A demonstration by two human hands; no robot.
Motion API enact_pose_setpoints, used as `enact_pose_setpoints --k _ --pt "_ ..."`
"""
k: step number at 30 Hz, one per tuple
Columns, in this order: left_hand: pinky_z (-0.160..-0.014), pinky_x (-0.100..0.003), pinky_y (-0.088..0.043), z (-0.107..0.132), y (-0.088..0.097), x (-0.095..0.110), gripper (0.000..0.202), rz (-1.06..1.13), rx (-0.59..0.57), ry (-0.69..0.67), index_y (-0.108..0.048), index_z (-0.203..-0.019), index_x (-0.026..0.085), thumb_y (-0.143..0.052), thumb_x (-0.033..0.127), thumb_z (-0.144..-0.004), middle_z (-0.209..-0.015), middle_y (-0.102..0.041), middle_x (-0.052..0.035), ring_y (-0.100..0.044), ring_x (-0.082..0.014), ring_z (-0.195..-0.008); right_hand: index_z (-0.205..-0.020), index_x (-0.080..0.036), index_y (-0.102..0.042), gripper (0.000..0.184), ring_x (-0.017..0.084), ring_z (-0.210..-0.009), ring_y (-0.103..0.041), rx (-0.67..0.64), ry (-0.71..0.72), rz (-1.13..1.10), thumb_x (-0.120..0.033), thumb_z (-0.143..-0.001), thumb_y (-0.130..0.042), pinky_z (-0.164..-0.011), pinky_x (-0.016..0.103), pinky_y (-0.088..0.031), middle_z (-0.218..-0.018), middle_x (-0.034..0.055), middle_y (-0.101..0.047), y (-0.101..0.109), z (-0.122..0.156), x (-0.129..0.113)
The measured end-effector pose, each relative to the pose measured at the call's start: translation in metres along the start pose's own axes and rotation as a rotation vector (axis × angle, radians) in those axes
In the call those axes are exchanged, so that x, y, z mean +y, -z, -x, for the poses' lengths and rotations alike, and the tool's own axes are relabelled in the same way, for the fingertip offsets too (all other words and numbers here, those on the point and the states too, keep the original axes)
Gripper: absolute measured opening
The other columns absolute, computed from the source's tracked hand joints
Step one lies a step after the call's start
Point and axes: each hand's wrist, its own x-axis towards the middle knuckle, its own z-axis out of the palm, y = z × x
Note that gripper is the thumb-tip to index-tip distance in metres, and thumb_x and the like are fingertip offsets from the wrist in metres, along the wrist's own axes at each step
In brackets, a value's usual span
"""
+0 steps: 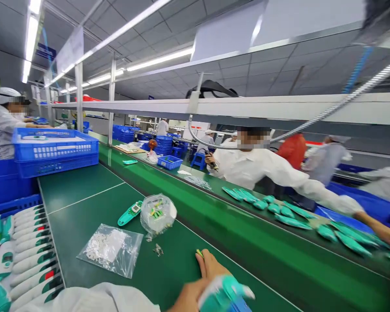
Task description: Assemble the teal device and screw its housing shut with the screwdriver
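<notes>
At the bottom of the view my left hand [186, 298], coming out of a white sleeve, is closed round a blurred teal-and-white handheld device [225, 291] with a pale tip. Just beyond it, my right hand [212, 265] pinches a small yellow-green part [199, 252] low over the green worktop. The held device hides the right wrist. A few small metal pieces [158, 249] lie left of the right fingertips. Farther off are an open plastic bag [162, 221] with yellow-green parts inside and a teal housing [127, 216] showing its circuit board.
A clear zip bag [130, 247] of small white pieces lies on the worktop. Finished-looking devices fill a tray [59, 264] at left; blue crates [56, 162] stand behind. Beyond the green conveyor [195, 208], a person in white [263, 169] reaches over teal housings [292, 220].
</notes>
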Motion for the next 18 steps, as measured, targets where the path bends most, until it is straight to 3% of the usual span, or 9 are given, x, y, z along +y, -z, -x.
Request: enact_pose_setpoints --k 3,5,9,14,18 --pt "-0.048 -0.021 -0.038 0.001 -0.008 -0.001 0.037 0.143 0.183 0.134 -0.051 -0.078 0.014 -0.072 0.033 -0.054 -0.057 -0.053 0.0025 -0.047 -0.0091 -0.049 -0.069 -0.023 -0.046 0.033 0.015 -0.052 -0.046 0.036 -0.153 -0.210 -0.053 -0.076 -0.037 -0.050 0.026 -0.031 -0.056 -0.0009 -0.045 0.027 0.044 0.004" --pt "-0.040 -0.020 -0.033 -0.003 -0.014 -0.003 0.035 0.192 0.210 0.222 -0.047 -0.079 0.016 -0.068 0.034 -0.058 -0.049 -0.047 0.0061 -0.041 -0.0076 -0.041 -0.076 -0.022 -0.046 0.040 0.012 -0.047 -0.041 0.058 -0.272 -0.374 -0.057 -0.079 -0.028 -0.047 0.024 -0.030 -0.053 -0.0041 -0.038 0.040 0.071 0.002" --pt "-0.043 -0.018 -0.035 -0.020 -0.042 -0.009 0.033 0.280 0.108 0.253 -0.045 -0.080 0.017 -0.066 0.034 -0.062 -0.057 -0.050 0.0047 -0.048 -0.0086 -0.051 -0.091 -0.018 -0.045 0.048 0.008 -0.040 -0.029 0.090 -0.459 -0.674 -0.060 -0.077 -0.027 -0.037 0.021 -0.020 -0.057 -0.0062 -0.035 0.059 0.110 -0.004" --pt "-0.044 -0.017 -0.034 -0.036 -0.088 -0.011 0.022 0.363 -0.077 0.287 -0.049 -0.075 0.015 -0.063 0.031 -0.069 -0.053 -0.047 0.0057 -0.046 -0.0061 -0.045 -0.109 -0.015 -0.039 0.052 0.005 -0.041 -0.031 0.180 -0.513 -0.872 -0.054 -0.075 -0.038 -0.035 0.017 -0.016 -0.064 -0.0033 -0.045 0.080 0.138 -0.001" --pt "-0.040 -0.016 -0.033 -0.043 -0.093 -0.012 0.019 0.399 -0.172 0.369 -0.050 -0.079 0.016 -0.062 0.027 -0.071 -0.052 -0.046 0.0073 -0.044 -0.0049 -0.038 -0.124 -0.017 -0.029 0.062 0.005 -0.037 -0.035 0.196 -0.516 -0.902 -0.049 -0.075 -0.047 -0.034 0.017 -0.018 -0.063 -0.0030 -0.053 0.088 0.144 0.004"
